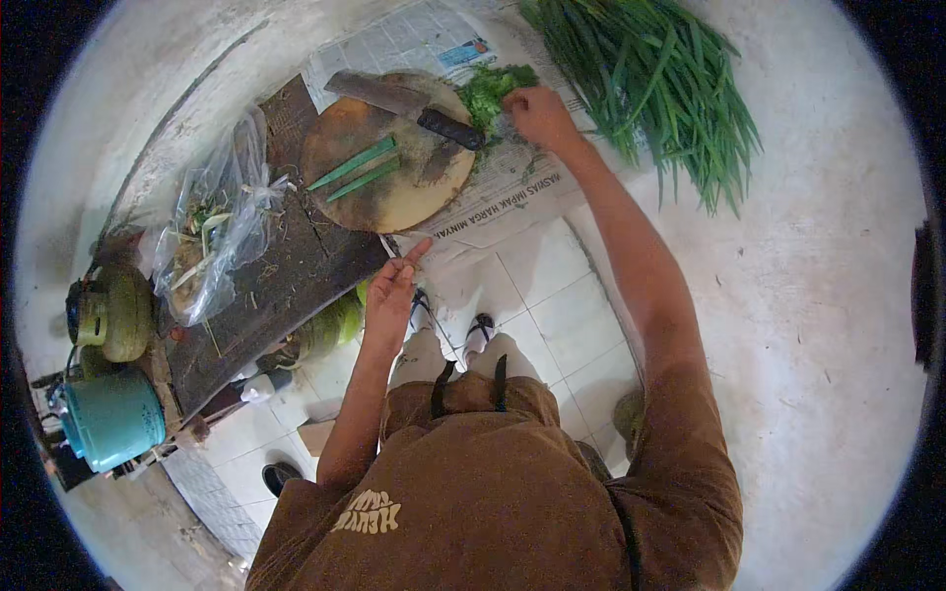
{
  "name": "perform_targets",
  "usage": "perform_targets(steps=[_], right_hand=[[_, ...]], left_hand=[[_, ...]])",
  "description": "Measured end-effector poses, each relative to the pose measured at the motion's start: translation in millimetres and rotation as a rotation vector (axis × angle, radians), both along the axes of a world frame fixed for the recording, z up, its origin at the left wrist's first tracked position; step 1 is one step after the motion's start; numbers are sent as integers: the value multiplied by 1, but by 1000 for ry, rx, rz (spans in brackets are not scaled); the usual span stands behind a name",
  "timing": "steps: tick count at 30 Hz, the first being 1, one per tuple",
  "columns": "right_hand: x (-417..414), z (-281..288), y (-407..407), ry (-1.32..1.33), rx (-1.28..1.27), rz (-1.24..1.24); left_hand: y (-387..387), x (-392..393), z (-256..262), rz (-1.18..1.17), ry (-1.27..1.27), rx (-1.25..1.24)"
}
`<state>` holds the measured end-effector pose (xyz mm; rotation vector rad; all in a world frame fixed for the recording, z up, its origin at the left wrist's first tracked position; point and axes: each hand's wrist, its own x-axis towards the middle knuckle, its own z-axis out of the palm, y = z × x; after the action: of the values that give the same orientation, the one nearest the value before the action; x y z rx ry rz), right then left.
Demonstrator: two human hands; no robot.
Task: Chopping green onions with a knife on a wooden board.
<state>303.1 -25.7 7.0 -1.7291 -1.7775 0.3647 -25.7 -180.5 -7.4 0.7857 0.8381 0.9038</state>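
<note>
A round wooden chopping board (pixel 414 199) rests on newspaper (pixel 510 173) and the dark tabletop. Two cut lengths of green leaf (pixel 355 166) lie side by side on its left part. Across the board's upper edge rests a cleaver (pixel 384 92), its black handle toward the right. Chopped leafy greens (pixel 488 92) are heaped on the newspaper just right of the board. My right hand (pixel 543 118) is at the edge of this heap, fingers curled; whether they pinch anything is hidden. Below the board, my left hand (pixel 392 292) hovers with its index finger extended and nothing visible in it.
A big bunch of long green leaves (pixel 650 81) lies at the upper right. On the dark wooden table (pixel 273 295) sits a clear plastic bag (pixel 214 229) of scraps. A green gas cylinder (pixel 126 314) and a turquoise container (pixel 114 417) stand at far left.
</note>
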Motion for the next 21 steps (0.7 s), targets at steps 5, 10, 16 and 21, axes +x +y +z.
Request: perform_targets(steps=[5, 10, 16, 21], right_hand=[[11, 14, 17, 201, -94, 46], [2, 29, -5, -47, 41, 32], [-58, 26, -108, 197, -109, 111], [-132, -12, -141, 301, -102, 356]], left_hand=[[-5, 0, -1, -36, 106, 36], [-9, -1, 0, -25, 140, 55], [-4, 3, 6, -13, 281, 179], [-6, 1, 7, -65, 385, 154]])
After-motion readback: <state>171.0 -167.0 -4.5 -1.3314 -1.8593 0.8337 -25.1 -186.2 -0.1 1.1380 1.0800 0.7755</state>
